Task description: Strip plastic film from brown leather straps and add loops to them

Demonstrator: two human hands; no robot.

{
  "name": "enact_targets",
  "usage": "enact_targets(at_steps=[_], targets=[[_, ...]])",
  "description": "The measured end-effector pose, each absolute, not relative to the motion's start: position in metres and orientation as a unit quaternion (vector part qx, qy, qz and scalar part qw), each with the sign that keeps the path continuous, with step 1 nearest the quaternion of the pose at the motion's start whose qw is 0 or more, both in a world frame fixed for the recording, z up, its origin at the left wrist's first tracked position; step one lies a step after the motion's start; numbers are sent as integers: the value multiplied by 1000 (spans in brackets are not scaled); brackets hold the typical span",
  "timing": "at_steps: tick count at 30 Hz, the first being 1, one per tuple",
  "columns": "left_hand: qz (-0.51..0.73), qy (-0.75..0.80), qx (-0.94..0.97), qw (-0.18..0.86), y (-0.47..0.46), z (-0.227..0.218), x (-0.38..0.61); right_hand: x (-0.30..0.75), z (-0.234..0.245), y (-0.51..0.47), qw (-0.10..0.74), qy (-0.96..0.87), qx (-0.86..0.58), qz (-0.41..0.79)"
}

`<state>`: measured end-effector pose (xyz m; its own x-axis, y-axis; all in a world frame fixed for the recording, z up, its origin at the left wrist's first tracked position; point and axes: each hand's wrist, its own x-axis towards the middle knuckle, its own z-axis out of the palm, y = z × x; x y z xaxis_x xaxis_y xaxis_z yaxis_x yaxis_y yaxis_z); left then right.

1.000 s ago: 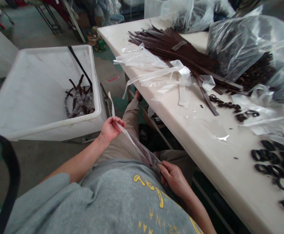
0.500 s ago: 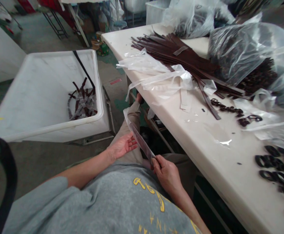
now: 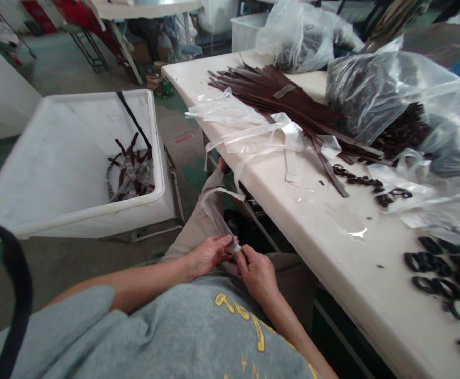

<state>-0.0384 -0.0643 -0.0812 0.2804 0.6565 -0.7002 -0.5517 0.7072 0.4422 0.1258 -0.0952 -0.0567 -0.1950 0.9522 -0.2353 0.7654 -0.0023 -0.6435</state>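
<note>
A long, narrow clear plastic sleeve (image 3: 217,217) stretches up from my hands over my lap, its far end bent toward the table. The fingers of my left hand (image 3: 213,253) are closed on the bunched near part of the sleeve. Right beside it, my right hand (image 3: 257,271) pinches the sleeve's near end. Whatever lies inside that end is hidden by my fingers. On the table, more flat plastic sleeves (image 3: 238,113) lie in a loose pile next to a fan of dark brown straps (image 3: 293,102).
The white table (image 3: 293,210) runs along my right. Clear bags of dark pieces (image 3: 372,95) stand on it, with black rings (image 3: 443,263) nearer me. To my left is a big white bin (image 3: 76,221) holding wrapped brown straps (image 3: 133,171). A black curved bar (image 3: 17,284) rises at far left.
My left hand has moved right from open beside the sleeve and closed on it near my right hand. The sleeve has bunched up, and its far end now folds over to the right.
</note>
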Motion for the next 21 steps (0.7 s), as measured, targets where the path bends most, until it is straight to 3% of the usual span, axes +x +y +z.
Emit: enact_targets(at_steps=[4, 10, 15, 21], targets=[[456, 495, 6, 739, -51, -81, -46, 127, -64, -99, 130, -699, -618, 336], [365, 462, 32, 807, -65, -82, -33, 124, -66, -95, 157, -691, -617, 343], [459, 497, 4, 736, -50, -79, -43, 128, -68, -102, 148, -688, -622, 344], [349, 491, 40, 797, -63, -75, -33, 128, -67, -99, 166, -683, -616, 356]])
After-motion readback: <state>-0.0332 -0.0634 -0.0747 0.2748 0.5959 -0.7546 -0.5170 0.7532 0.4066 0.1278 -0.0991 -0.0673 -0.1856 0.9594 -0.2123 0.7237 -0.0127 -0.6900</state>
